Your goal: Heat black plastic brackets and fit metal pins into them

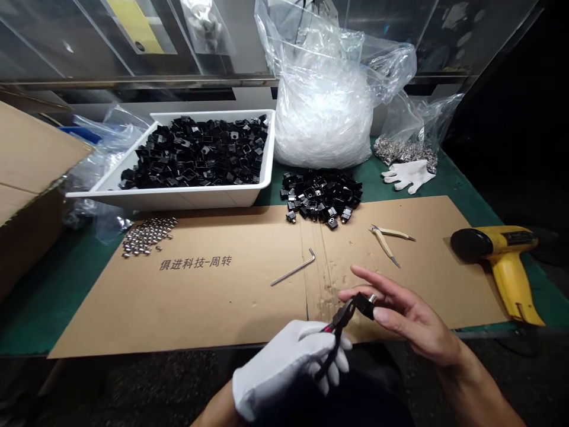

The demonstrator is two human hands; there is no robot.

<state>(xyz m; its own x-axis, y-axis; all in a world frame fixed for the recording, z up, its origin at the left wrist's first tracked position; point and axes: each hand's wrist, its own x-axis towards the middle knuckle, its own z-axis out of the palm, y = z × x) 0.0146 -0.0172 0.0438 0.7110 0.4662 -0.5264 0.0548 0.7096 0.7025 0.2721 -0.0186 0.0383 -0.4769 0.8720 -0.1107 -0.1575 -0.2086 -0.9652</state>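
Gloved left hand (pixel 291 359) was wrapped round the pliers (pixel 341 320), their nose at the black bracket (pixel 365 306) over the cardboard sheet (pixel 231 317) near its front edge. Bare right hand (pixel 413 314) was half open, thumb against the bracket, likely steadying it; couldn't tell if it pinched. Hex key (pixel 293 273) lay close, probably for easy reach.

This is a workshop — heat gun (pixel 511 252), pliers (pixel 342 316), parts tray (pixel 178 199).
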